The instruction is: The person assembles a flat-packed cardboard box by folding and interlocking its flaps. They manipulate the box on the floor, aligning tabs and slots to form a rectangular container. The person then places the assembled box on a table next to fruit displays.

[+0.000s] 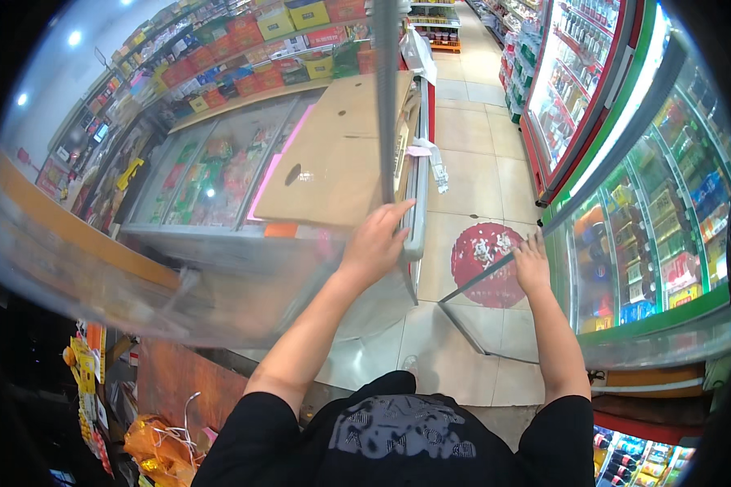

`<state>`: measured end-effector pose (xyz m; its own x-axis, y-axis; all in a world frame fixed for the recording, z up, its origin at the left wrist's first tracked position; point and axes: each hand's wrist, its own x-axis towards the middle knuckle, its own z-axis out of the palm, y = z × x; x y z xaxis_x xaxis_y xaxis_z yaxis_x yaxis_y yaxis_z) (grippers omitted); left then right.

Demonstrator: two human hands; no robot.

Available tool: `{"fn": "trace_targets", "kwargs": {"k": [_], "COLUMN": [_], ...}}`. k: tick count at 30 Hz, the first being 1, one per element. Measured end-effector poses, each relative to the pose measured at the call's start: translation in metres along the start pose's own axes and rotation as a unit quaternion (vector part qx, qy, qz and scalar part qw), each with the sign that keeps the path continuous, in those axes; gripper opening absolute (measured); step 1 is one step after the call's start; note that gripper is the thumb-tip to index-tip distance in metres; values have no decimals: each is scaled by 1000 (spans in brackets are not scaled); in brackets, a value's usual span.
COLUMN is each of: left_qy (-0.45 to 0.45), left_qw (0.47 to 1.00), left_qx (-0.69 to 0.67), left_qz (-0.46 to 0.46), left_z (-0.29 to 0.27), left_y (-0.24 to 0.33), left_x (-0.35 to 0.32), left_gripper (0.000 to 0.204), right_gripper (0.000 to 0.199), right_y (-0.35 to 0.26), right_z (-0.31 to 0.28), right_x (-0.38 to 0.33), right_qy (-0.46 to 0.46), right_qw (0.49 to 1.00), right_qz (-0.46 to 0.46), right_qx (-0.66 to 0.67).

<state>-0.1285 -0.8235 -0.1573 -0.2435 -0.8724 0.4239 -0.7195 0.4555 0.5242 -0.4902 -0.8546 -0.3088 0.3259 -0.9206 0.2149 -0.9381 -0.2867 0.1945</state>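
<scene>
A clear plastic door curtain hangs in two parted panels before me. My left hand (378, 242) lies against the left panel, fingers stretched out beside its dark edge strip (386, 105). On the other side my right hand (531, 264) touches the right panel's dark edge strip (625, 154), fingers spread and slightly bent. Its lower end folds inward over the floor. Neither hand appears to grip anything. Behind the left panel stands a chest freezer (219, 231) with frozen packages under glass. Flattened cardboard (341, 146) covers its right part.
A tiled aisle (471, 174) runs ahead, with a round red floor sticker (467, 256). Lit drinks coolers (577, 73) line the right. Stocked shelves (244, 36) stand behind the freezer. At lower left are a brown board (179, 381) and an orange bag (150, 446).
</scene>
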Motion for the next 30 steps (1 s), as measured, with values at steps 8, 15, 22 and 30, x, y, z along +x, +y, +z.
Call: {"fn": "trace_targets", "kwargs": {"k": [8,15,22,30], "left_qy": [100,156,234,390], "left_qw": [991,962,912,806], "left_qx": [53,118,73,-164], "left_qz": [-74,-189,-328,-415], "left_z": [-25,-31,7,88], "left_y": [-42,-50,-13,-16], "left_x": [18,29,19,127], "left_gripper": [47,55,68,74], "right_gripper": [17,16,24,34], "right_y": [59,132,234,323], "right_z": [58,113,216,286], "right_x": [65,86,21,103], "right_qy": [-73,-237,-435,-471], "right_qw": [992,941,846,854], "right_qz": [99,241,308,166], "right_qx": [16,-5,36,148]}}
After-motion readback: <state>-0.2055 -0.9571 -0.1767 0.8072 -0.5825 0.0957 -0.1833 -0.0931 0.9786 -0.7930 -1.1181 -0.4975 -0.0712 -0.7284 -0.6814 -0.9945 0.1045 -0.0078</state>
